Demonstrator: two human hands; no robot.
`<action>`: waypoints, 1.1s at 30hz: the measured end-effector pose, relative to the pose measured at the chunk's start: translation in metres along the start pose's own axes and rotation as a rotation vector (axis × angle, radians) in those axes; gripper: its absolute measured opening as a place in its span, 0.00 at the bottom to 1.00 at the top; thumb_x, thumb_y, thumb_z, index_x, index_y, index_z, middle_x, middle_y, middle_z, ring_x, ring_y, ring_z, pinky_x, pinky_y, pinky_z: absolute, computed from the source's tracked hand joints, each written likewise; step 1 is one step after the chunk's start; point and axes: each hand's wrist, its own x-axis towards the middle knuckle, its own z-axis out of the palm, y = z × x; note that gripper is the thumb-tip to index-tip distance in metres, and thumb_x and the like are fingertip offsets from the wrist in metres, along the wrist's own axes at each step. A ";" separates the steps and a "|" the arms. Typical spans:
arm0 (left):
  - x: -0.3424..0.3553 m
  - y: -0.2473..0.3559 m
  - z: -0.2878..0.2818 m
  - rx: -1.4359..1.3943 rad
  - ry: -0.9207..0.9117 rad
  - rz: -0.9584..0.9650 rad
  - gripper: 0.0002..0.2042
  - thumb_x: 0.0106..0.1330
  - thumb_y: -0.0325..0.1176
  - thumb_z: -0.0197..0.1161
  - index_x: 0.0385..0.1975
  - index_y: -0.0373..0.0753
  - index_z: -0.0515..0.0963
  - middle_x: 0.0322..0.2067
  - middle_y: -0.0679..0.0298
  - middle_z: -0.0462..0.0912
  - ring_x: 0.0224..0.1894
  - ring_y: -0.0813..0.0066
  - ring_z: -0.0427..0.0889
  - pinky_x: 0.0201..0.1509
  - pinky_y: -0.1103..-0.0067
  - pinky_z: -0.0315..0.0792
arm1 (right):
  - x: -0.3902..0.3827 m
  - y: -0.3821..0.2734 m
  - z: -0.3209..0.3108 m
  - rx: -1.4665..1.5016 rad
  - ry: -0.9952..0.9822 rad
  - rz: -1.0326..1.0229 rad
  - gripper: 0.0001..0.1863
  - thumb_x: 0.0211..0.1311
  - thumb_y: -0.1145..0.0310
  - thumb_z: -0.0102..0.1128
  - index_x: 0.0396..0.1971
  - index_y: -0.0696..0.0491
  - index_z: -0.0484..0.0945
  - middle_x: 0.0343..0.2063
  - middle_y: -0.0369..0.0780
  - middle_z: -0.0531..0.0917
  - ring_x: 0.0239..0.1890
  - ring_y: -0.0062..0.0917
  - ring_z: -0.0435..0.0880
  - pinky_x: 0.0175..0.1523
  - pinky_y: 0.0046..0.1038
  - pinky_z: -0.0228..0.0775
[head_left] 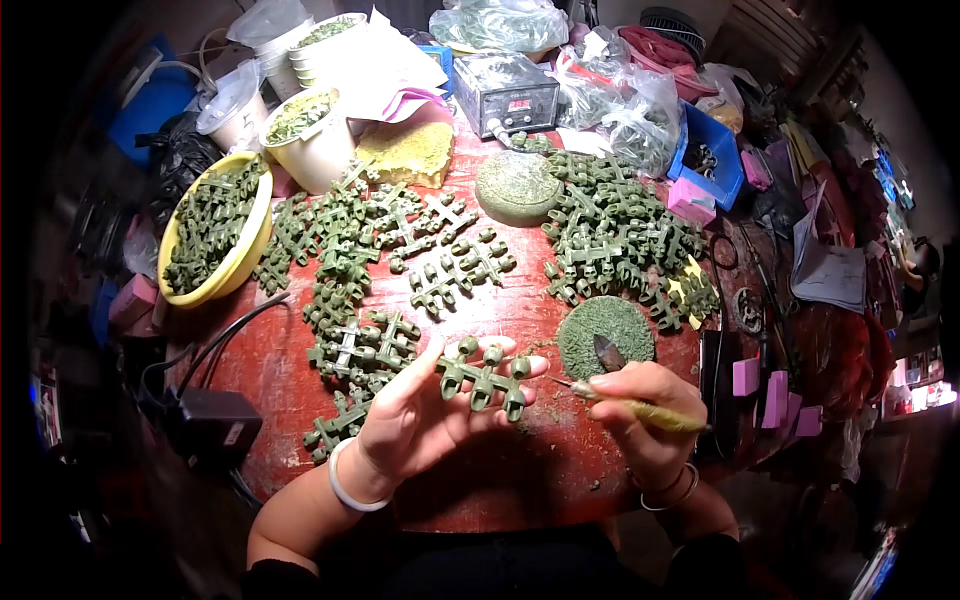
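My left hand, with a white bangle at its wrist, holds up a dark green branched piece with rows of knobbed stubs. The piece rests across its fingers, and the thumb presses its left end. In my right hand is a thin pointed hand tool with a yellowish handle, gripped like a pen. Its tip points left, a short way from the piece's right end. A dark leaf-shaped blade shows just above the right fingers, over a round green textured pad; whether it lies there or is held, I cannot tell.
Similar green pieces lie in heaps at left and right. Behind stand a yellow basin, a white bucket, a yellow sponge, a round block and a control box. A black adapter sits left.
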 end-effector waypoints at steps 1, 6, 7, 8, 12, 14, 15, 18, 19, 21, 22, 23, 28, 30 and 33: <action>-0.001 0.001 0.000 0.023 0.006 0.000 0.32 0.79 0.53 0.32 0.68 0.29 0.60 0.68 0.38 0.59 0.60 0.53 0.74 0.67 0.67 0.68 | 0.001 0.000 0.001 -0.046 -0.056 -0.099 0.13 0.56 0.72 0.74 0.39 0.60 0.83 0.29 0.42 0.87 0.27 0.22 0.83 0.32 0.21 0.73; 0.001 0.001 -0.004 0.065 -0.044 -0.027 0.31 0.80 0.52 0.32 0.68 0.30 0.60 0.67 0.41 0.63 0.61 0.55 0.74 0.66 0.66 0.68 | 0.006 0.001 0.010 -0.142 -0.137 -0.237 0.17 0.50 0.72 0.77 0.42 0.54 0.85 0.29 0.37 0.86 0.28 0.25 0.83 0.31 0.25 0.74; 0.002 0.001 -0.007 0.050 -0.115 -0.036 0.30 0.80 0.51 0.31 0.68 0.32 0.61 0.66 0.43 0.66 0.63 0.54 0.73 0.67 0.65 0.66 | 0.007 0.000 0.010 -0.145 -0.135 -0.236 0.17 0.50 0.72 0.77 0.42 0.54 0.85 0.29 0.37 0.86 0.28 0.25 0.83 0.31 0.25 0.74; 0.002 0.000 -0.004 0.049 -0.117 -0.038 0.30 0.80 0.51 0.31 0.68 0.32 0.61 0.66 0.43 0.66 0.63 0.54 0.73 0.67 0.65 0.66 | 0.007 0.000 0.009 -0.145 -0.176 -0.206 0.17 0.50 0.72 0.77 0.42 0.54 0.85 0.30 0.37 0.86 0.28 0.25 0.83 0.31 0.25 0.74; 0.000 -0.001 0.003 0.005 0.045 -0.041 0.33 0.79 0.54 0.31 0.67 0.29 0.62 0.64 0.39 0.66 0.55 0.56 0.78 0.64 0.67 0.70 | 0.008 -0.005 0.005 -0.246 -0.268 -0.169 0.16 0.52 0.73 0.76 0.42 0.55 0.85 0.31 0.37 0.87 0.27 0.25 0.83 0.30 0.25 0.73; 0.001 -0.001 0.003 -0.009 0.025 -0.043 0.33 0.79 0.54 0.31 0.66 0.29 0.62 0.64 0.39 0.67 0.54 0.56 0.78 0.63 0.67 0.70 | 0.006 -0.001 0.006 -0.167 -0.200 -0.158 0.15 0.52 0.73 0.76 0.42 0.55 0.85 0.31 0.37 0.86 0.27 0.25 0.83 0.30 0.26 0.72; 0.001 -0.001 0.003 0.029 0.058 -0.028 0.33 0.79 0.54 0.31 0.66 0.29 0.62 0.64 0.39 0.67 0.54 0.56 0.78 0.63 0.66 0.70 | 0.005 0.000 0.007 -0.086 -0.134 -0.147 0.15 0.52 0.74 0.75 0.41 0.55 0.85 0.30 0.37 0.86 0.27 0.25 0.83 0.30 0.26 0.72; 0.001 0.000 0.004 0.047 0.077 -0.020 0.32 0.79 0.53 0.31 0.66 0.29 0.62 0.64 0.38 0.66 0.54 0.56 0.78 0.63 0.66 0.71 | 0.004 -0.005 0.006 -0.052 -0.132 -0.081 0.12 0.57 0.70 0.73 0.39 0.58 0.84 0.28 0.41 0.85 0.27 0.25 0.82 0.33 0.24 0.72; 0.001 0.000 0.004 0.028 0.052 -0.034 0.32 0.79 0.53 0.31 0.66 0.28 0.63 0.64 0.38 0.66 0.54 0.56 0.78 0.62 0.66 0.71 | 0.005 -0.005 0.007 -0.053 -0.132 -0.081 0.12 0.57 0.70 0.73 0.39 0.58 0.84 0.28 0.41 0.85 0.27 0.25 0.82 0.33 0.24 0.72; 0.002 0.000 0.003 0.043 0.046 -0.031 0.32 0.79 0.53 0.31 0.66 0.29 0.63 0.64 0.38 0.66 0.53 0.57 0.78 0.61 0.67 0.71 | 0.007 -0.005 0.008 -0.084 -0.160 -0.149 0.14 0.52 0.74 0.76 0.40 0.55 0.86 0.30 0.37 0.86 0.25 0.26 0.82 0.30 0.26 0.72; 0.001 0.001 0.004 0.056 0.061 -0.029 0.32 0.79 0.53 0.31 0.66 0.29 0.63 0.64 0.38 0.66 0.53 0.57 0.78 0.61 0.67 0.71 | 0.008 -0.005 0.007 -0.140 -0.183 -0.156 0.13 0.53 0.74 0.75 0.40 0.55 0.86 0.29 0.37 0.86 0.24 0.26 0.81 0.29 0.26 0.71; 0.001 0.002 0.004 0.068 0.074 -0.027 0.32 0.79 0.53 0.31 0.66 0.29 0.63 0.64 0.38 0.66 0.52 0.57 0.78 0.61 0.68 0.71 | 0.008 -0.006 0.007 -0.140 -0.183 -0.157 0.13 0.53 0.74 0.75 0.40 0.55 0.86 0.29 0.37 0.86 0.24 0.26 0.81 0.29 0.26 0.71; 0.001 0.001 0.000 0.031 0.073 -0.022 0.32 0.79 0.52 0.32 0.66 0.29 0.63 0.64 0.37 0.67 0.52 0.57 0.79 0.61 0.67 0.72 | 0.004 -0.003 0.004 -0.073 -0.152 -0.064 0.14 0.52 0.76 0.75 0.40 0.55 0.85 0.28 0.38 0.86 0.24 0.25 0.81 0.28 0.26 0.71; 0.002 0.001 -0.001 0.018 0.067 -0.021 0.32 0.79 0.52 0.32 0.66 0.28 0.63 0.64 0.37 0.67 0.52 0.57 0.79 0.61 0.67 0.72 | 0.005 -0.003 0.004 -0.062 -0.123 -0.088 0.14 0.52 0.75 0.75 0.40 0.56 0.85 0.28 0.38 0.86 0.24 0.25 0.81 0.28 0.25 0.70; 0.002 0.001 0.000 0.016 0.049 -0.031 0.32 0.79 0.52 0.32 0.66 0.28 0.63 0.64 0.37 0.66 0.53 0.57 0.79 0.61 0.67 0.72 | 0.008 -0.004 0.009 -0.105 -0.188 -0.173 0.13 0.53 0.74 0.75 0.40 0.55 0.85 0.28 0.38 0.85 0.24 0.25 0.81 0.29 0.25 0.71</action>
